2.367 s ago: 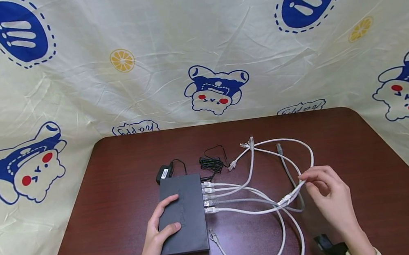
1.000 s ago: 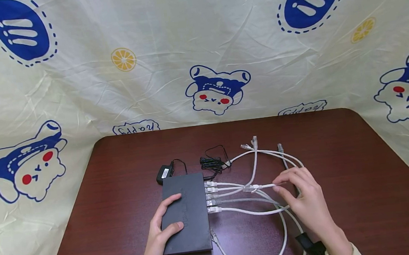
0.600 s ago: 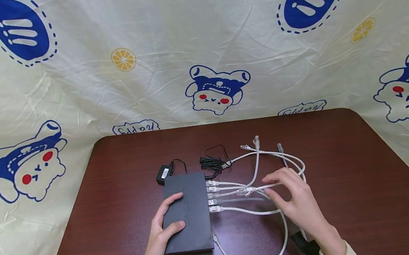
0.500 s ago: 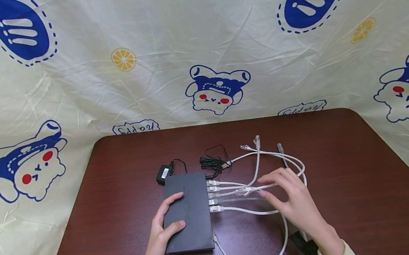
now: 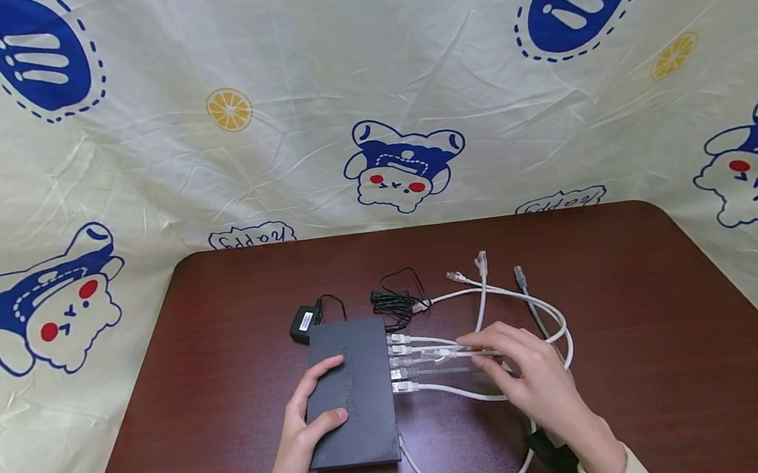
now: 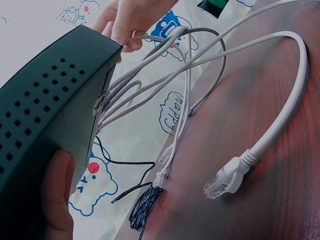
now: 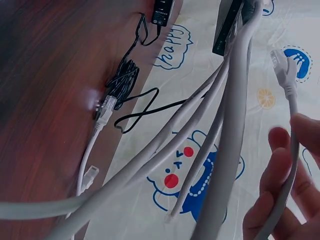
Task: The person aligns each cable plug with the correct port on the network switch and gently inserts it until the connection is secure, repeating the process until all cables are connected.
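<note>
My left hand (image 5: 298, 427) grips the left side of a black network switch (image 5: 365, 447), thumb and a finger lying over its top. Several white and grey Ethernet cables (image 5: 458, 390) are plugged into its right side. Between thumb and fingers, my right hand (image 5: 539, 373) pinches another Ethernet cable (image 7: 293, 120) just behind its clear plug (image 7: 284, 70). In the head view that plug is above the plugged-in cables, pointing at the switch and apart from it. The left wrist view has the perforated switch casing (image 6: 45, 95) close up, with my right hand (image 6: 137, 22) beyond it.
A black power adapter (image 5: 305, 321) and a bundled black cord (image 5: 393, 307) lie behind the switch. Loose cable ends, including a white plug (image 5: 481, 263) and a grey plug (image 5: 519, 276), are at the back. Another loose plug (image 6: 225, 180) appears near the switch in the left wrist view.
My right hand has carried the pinched cable leftward, bringing its plug near the switch's right side. The switch, still in my left hand, has shifted slightly right.
</note>
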`<action>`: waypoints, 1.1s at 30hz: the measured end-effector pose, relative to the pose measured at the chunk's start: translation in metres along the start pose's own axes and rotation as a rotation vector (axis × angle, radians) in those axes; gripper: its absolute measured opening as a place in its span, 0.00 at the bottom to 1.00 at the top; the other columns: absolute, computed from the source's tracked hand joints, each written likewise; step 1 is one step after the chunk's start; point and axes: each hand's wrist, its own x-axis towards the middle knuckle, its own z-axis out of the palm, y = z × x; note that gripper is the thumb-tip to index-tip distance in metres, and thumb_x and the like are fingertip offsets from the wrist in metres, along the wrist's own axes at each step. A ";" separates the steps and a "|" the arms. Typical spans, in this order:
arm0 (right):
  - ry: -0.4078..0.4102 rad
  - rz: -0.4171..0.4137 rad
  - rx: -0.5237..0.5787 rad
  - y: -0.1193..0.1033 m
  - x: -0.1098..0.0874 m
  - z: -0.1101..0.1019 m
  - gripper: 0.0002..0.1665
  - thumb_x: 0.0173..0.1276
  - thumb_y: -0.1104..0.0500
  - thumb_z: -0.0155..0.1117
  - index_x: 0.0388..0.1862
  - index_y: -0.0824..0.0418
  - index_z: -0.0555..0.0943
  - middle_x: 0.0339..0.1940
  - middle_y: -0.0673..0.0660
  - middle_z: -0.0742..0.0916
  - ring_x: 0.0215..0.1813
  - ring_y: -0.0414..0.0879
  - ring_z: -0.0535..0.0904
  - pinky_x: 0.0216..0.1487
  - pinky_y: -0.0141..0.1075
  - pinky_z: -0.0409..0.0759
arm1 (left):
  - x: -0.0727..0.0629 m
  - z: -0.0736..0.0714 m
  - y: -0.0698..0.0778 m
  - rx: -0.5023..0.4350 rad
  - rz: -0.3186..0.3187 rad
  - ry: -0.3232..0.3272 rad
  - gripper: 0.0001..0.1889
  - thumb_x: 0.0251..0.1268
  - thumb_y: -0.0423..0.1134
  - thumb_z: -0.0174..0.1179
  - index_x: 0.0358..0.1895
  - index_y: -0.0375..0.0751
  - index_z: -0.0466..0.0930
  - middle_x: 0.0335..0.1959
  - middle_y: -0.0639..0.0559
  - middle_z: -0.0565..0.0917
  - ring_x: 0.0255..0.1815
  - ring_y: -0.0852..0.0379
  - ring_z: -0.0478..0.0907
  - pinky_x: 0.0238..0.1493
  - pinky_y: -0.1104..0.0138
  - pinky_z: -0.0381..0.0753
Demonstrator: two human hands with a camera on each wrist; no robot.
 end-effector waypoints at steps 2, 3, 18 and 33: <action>-0.015 -0.006 0.011 -0.001 0.001 0.001 0.22 0.54 0.72 0.68 0.47 0.53 0.84 0.36 0.44 0.84 0.35 0.35 0.75 0.34 0.27 0.69 | 0.000 0.000 0.000 0.001 0.000 -0.003 0.32 0.52 0.25 0.56 0.65 0.43 0.70 0.62 0.38 0.63 0.53 0.42 0.66 0.41 0.58 0.77; -0.020 -0.007 0.010 -0.002 0.002 0.002 0.22 0.55 0.72 0.68 0.47 0.53 0.84 0.36 0.43 0.84 0.35 0.35 0.76 0.35 0.27 0.69 | 0.000 0.000 0.000 0.002 0.001 -0.004 0.32 0.52 0.25 0.56 0.65 0.43 0.70 0.62 0.39 0.63 0.53 0.42 0.65 0.41 0.58 0.77; -0.047 -0.044 0.006 -0.008 0.006 0.008 0.26 0.55 0.76 0.56 0.46 0.52 0.84 0.39 0.46 0.83 0.36 0.37 0.74 0.36 0.26 0.68 | 0.002 0.005 0.001 0.015 0.010 -0.011 0.32 0.51 0.25 0.57 0.64 0.45 0.71 0.60 0.39 0.65 0.51 0.43 0.67 0.40 0.59 0.77; -0.017 -0.046 0.017 -0.020 0.004 0.018 0.06 0.61 0.56 0.69 0.38 0.49 0.83 0.33 0.42 0.78 0.31 0.36 0.72 0.32 0.25 0.66 | 0.006 0.009 0.002 0.012 0.024 -0.006 0.32 0.50 0.25 0.57 0.64 0.45 0.71 0.59 0.38 0.66 0.49 0.43 0.68 0.37 0.59 0.77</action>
